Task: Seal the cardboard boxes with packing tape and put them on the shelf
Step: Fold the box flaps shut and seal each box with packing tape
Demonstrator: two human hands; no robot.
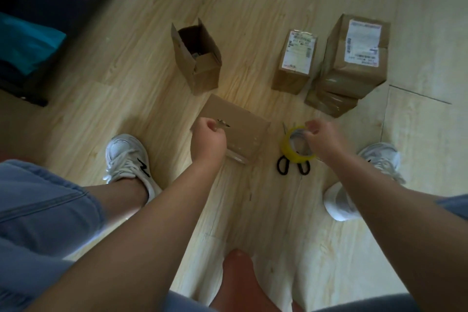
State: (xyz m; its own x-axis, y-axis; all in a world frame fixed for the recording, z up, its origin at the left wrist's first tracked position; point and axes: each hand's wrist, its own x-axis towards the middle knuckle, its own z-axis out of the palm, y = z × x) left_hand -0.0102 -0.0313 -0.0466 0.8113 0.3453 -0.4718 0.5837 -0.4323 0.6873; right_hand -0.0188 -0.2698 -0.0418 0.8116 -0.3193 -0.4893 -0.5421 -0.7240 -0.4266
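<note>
— Cardboard box (240, 134), flaps down, on the wooden floor (126, 99) between the feet. The left hand (208, 133) rests on it, fingers curled; whether it pinches anything, I can't tell.

— And the right hand (321, 134)?

— Gripping the yellow tape roll (288, 150) just right of that box, over black scissors (278, 166). An open box (200, 68) stands beyond, with labelled boxes (357, 58) to the right.

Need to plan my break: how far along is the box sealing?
Three boxes at right look taped. In hand: near box under left hand, tape in right hand. Left: open box, then shelving all.
</note>
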